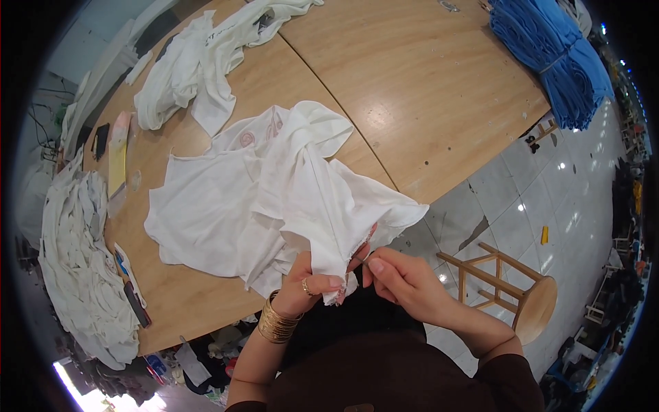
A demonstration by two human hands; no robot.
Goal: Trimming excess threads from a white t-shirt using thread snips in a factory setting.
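A white garment (206, 213) lies loosely bunched across the near part of the wooden table, with its near end lifted over the edge toward me. Part of a reddish print shows through the cloth at its far side. My left hand (306, 284), with a ring and gold bracelets at the wrist, pinches this near end between thumb and fingers. Close beside it, my right hand (399, 278) is closed with its fingertips at the garment's raw, reddish edge. A thin, shiny tip shows by those fingers, but what it belongs to is hidden.
More white garments (182, 79) lie at the table's far left, and a big white heap (86, 268) hangs along the left side. A dark-handled tool (136, 305) and a yellow strip (117, 165) lie nearby. A tied blue cloth bundle (549, 55) sits far right; a wooden stool (537, 309) stands right.
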